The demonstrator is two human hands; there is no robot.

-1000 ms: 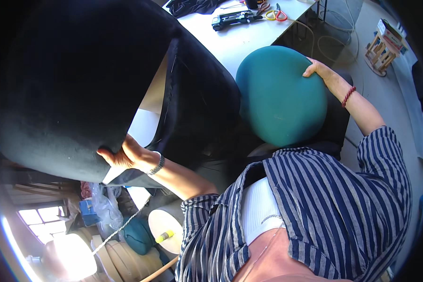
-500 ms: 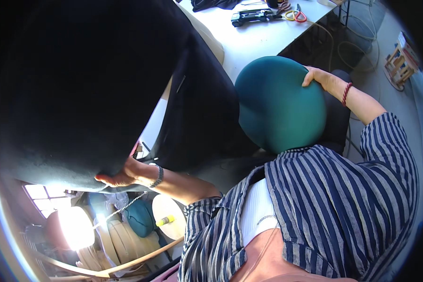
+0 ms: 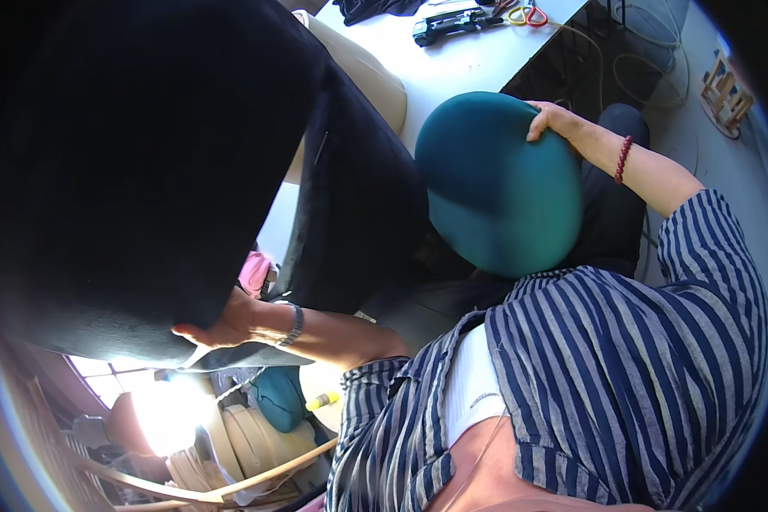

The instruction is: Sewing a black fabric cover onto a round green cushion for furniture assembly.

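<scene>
Gripping the lower edge of the big black cushion (image 3: 145, 171), your left hand (image 3: 218, 324) has its fingers curled under the dark fabric and closed on it, holding it up at your left side. Your right hand (image 3: 555, 119) lies flat, fingers together, on the far rim of the round teal cushion (image 3: 495, 183) that rests against your lap. You seem to be mid-handling, steadying both pads. Beyond them lies the white table (image 3: 461, 60) with tools; any next move needs firm, balanced holds.
</scene>
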